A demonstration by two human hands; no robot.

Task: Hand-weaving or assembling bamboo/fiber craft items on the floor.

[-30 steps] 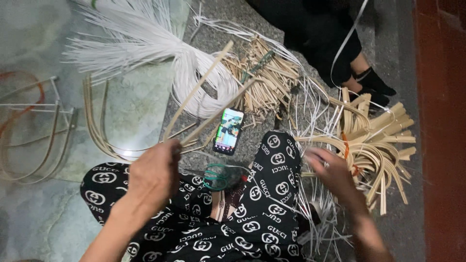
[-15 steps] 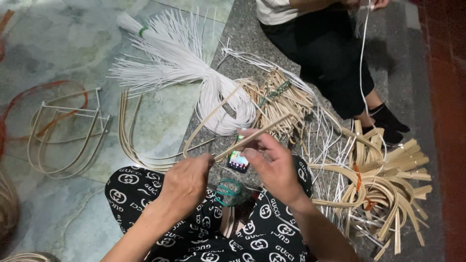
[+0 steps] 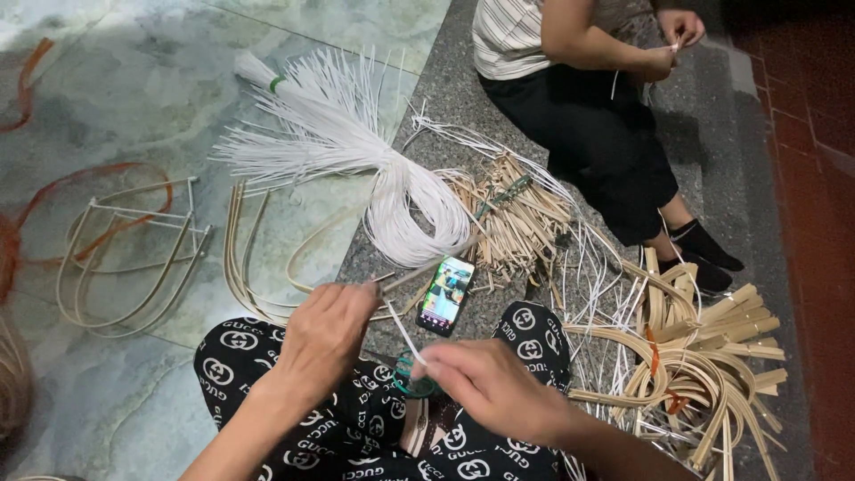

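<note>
My left hand [image 3: 325, 334] sits over my lap, fingers curled in on the near end of a thin cane strip [image 3: 419, 278] that runs up and right toward the phone; my right hand [image 3: 490, 383] is just beside it, thumb and forefinger pinched shut on a white strand [image 3: 403, 331] that slants up toward the left hand; under the right fingertips lies a small green ring [image 3: 411, 387] on my patterned trousers [image 3: 258, 356], though I cannot tell whether the hand touches it; the two hands are close but apart.

Just beyond the hands a phone [image 3: 446, 294] lies on the floor with its screen lit, between my knees and the heap; far of it a big bundle of white strands [image 3: 356, 151] fans out and loops down, tied at the far left end with a green band; right of that a pile of short cane sticks [image 3: 521, 223] lies tangled with loose white strands; at the near right, flat bent cane splints [image 3: 704, 356] crowd against my right knee; to the left, bent cane hoops [image 3: 258, 258] and a cane frame [image 3: 125, 258] lie on the pale floor [image 3: 107, 107], well apart from the hands; an orange strand [image 3: 89, 178] loops around the frame.

At the far right another person [image 3: 579, 98] sits on the floor in dark trousers, both hands up on a white strand.
</note>
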